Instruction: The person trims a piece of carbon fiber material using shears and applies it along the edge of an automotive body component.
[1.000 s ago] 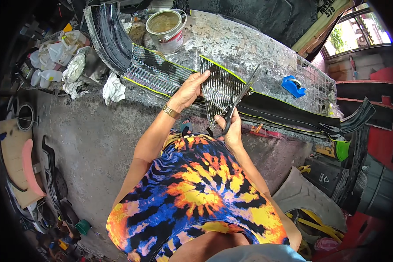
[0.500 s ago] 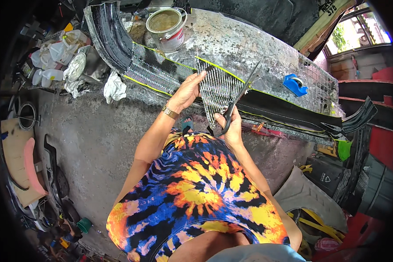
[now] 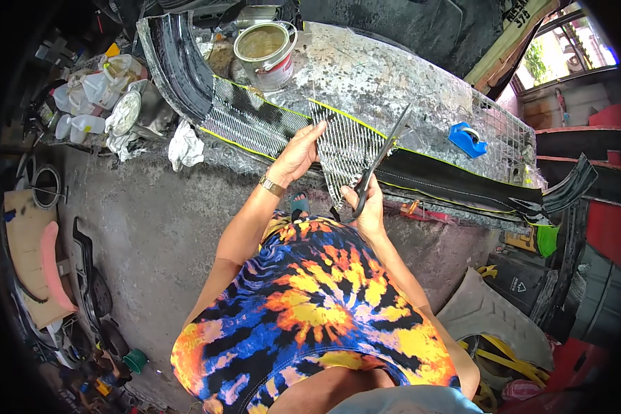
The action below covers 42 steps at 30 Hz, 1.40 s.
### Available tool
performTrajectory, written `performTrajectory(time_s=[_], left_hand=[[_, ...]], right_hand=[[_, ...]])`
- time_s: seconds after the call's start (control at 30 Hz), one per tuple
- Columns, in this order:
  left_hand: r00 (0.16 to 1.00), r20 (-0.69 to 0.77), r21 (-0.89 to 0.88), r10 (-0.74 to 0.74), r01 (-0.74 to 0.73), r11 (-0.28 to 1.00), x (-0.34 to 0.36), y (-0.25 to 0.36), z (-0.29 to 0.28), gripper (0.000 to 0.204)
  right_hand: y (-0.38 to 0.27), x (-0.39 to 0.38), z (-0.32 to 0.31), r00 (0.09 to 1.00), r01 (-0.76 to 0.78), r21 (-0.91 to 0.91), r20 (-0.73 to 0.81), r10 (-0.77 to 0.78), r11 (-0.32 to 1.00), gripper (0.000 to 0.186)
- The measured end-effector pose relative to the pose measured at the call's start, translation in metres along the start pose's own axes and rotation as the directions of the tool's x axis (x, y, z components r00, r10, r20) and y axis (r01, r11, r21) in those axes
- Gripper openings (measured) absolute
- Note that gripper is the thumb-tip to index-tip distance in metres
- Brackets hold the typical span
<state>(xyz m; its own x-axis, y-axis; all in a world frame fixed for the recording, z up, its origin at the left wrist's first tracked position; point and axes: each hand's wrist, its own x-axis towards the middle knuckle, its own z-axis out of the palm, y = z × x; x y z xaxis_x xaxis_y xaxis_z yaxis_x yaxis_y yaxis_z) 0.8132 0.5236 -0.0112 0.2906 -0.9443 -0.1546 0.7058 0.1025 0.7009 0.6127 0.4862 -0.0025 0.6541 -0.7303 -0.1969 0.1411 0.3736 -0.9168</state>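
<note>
My left hand (image 3: pixel 298 153) pinches the upper left part of a triangular piece of woven, shiny black-and-silver fabric (image 3: pixel 343 153) with a yellow top edge. My right hand (image 3: pixel 368 210) grips black-handled scissors (image 3: pixel 383 153), their long blades pointing up and right across the fabric's right side. Behind the fabric lies a long curved black moulded part (image 3: pixel 455 181), with similar fabric edged in yellow along its left stretch. Whether the blades are cutting at this moment I cannot tell.
The spattered workbench (image 3: pixel 393 69) holds a metal can (image 3: pixel 263 58), a blue tape dispenser (image 3: pixel 467 141), plastic jugs (image 3: pixel 107 86) and crumpled white material (image 3: pixel 185 148). Car panels (image 3: pixel 493 321) lie at the lower right. A cardboard sheet (image 3: pixel 27 262) and dark parts stand at the left.
The bench and its contents sit slightly lower in the view. My hands, the fabric and the scissors keep nearly the same pose, with only slight shifts.
</note>
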Motion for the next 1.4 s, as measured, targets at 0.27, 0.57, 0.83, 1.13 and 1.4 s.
performTrajectory(time_s=[0.27, 0.57, 0.83, 1.13, 1.4], left_hand=[[1.0, -0.027, -0.043, -0.001, 0.0, 0.999, -0.002, 0.0, -0.003, 0.028], [1.0, -0.028, -0.033, -0.013, 0.012, 0.999, -0.006, -0.003, -0.005, 0.028], [0.988, -0.153, 0.074, 0.031, -0.019, 0.997, -0.011, -0.013, -0.013, 0.02], [0.876, -0.413, 0.237, 0.251, -0.163, 0.958, -0.035, 0.008, -0.058, 0.025], [0.7, -0.536, 0.474, 0.472, -0.213, 0.854, -0.031, 0.045, -0.145, 0.022]], right_hand=[[0.008, 0.002, -0.001, 1.0, -0.005, -0.026, 0.011, 0.005, 1.0, 0.033], [0.011, 0.003, -0.003, 1.0, -0.002, -0.074, -0.007, 0.002, 0.997, 0.034], [0.026, 0.007, -0.005, 0.998, 0.054, -0.125, -0.018, -0.056, 0.991, 0.032], [0.069, -0.003, -0.075, 0.973, 0.035, -0.198, -0.219, -0.079, 0.98, 0.031], [0.064, -0.006, -0.073, 0.965, -0.019, -0.266, -0.258, -0.052, 0.964, 0.029]])
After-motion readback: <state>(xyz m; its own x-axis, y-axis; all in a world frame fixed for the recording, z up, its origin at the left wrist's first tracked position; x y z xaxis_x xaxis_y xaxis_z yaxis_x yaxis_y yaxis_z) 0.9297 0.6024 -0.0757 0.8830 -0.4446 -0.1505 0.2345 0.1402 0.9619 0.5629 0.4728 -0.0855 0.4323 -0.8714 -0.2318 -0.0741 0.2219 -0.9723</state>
